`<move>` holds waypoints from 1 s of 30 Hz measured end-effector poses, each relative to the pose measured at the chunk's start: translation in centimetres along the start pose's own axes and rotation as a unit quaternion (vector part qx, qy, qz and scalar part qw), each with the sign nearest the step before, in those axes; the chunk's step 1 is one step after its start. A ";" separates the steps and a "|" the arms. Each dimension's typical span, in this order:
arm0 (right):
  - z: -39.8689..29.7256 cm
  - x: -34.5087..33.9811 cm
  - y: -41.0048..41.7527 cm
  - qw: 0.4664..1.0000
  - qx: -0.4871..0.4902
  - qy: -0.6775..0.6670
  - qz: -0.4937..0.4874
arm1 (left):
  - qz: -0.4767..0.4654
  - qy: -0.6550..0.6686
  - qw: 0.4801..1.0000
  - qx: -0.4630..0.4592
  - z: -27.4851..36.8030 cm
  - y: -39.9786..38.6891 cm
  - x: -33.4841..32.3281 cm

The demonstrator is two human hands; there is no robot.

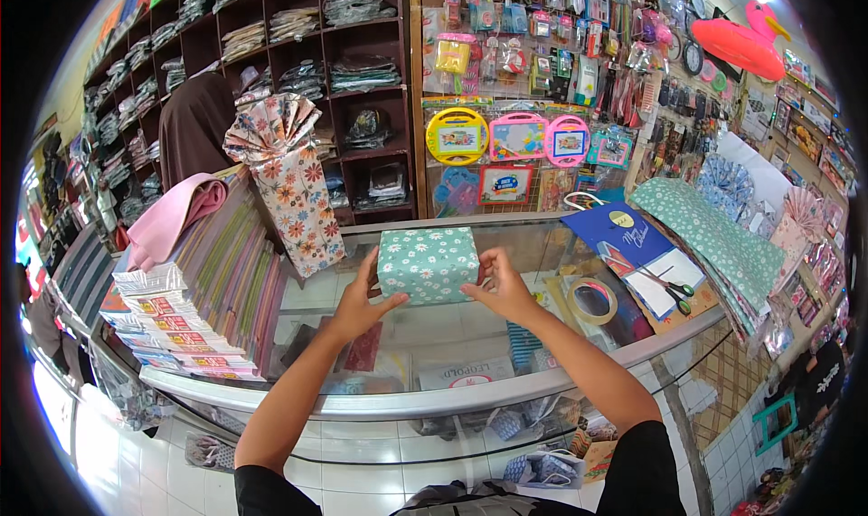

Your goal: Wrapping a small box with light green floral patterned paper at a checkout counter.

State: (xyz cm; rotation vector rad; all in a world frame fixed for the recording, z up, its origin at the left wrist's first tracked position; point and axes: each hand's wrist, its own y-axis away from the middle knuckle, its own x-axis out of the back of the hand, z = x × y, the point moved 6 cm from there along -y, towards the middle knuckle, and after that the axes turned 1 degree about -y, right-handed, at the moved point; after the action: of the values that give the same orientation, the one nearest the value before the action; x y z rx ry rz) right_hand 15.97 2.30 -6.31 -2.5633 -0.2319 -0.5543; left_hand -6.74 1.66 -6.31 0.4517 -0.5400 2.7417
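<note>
A box wrapped in green daisy-print paper (428, 263) is held between both hands over the glass display counter (434, 343). My left hand (363, 299) grips its left side, thumb along the lower front edge. On the opposite side, my right hand (502, 284) has its thumb at the lower right front corner and its fingers behind the right end. Whether the box rests on the glass or is slightly lifted, I cannot tell. The fingertips of both hands are partly hidden by the box.
Notebook stacks (203, 299) stand at the counter's left, beside a tall floral-wrapped package (291, 190). To the right lie a tape roll (592, 300), scissors (668, 289), a blue paper bag (603, 234) and green wrapping sheets (712, 238). A person in a brown head covering (193, 133) is behind the counter.
</note>
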 end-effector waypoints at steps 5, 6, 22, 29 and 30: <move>0.9 -1.8 -0.3 0.992 0.038 -0.093 -0.071 | 0.061 -0.083 0.993 -0.055 -1.1 0.0 0.7; 0.8 -2.1 -0.2 0.989 0.011 -0.106 -0.105 | 0.094 -0.152 0.980 -0.092 -0.6 0.2 1.0; -7.7 1.9 6.6 0.974 0.115 0.191 -0.041 | -0.005 -0.382 0.917 -0.113 10.1 5.3 -5.3; -6.1 -1.9 13.5 0.961 0.047 0.271 -0.030 | -0.033 -0.354 0.915 -0.190 11.0 9.4 -14.8; -5.6 -1.8 13.9 0.960 0.037 0.275 -0.023 | -0.036 -0.376 0.908 -0.183 10.4 9.4 -15.8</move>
State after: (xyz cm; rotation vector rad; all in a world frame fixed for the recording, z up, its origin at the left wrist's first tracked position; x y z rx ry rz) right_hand 16.13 -12.64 -8.71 -2.2283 -0.1111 -1.2179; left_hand 6.73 -14.69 -5.77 1.3965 -1.1555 2.2315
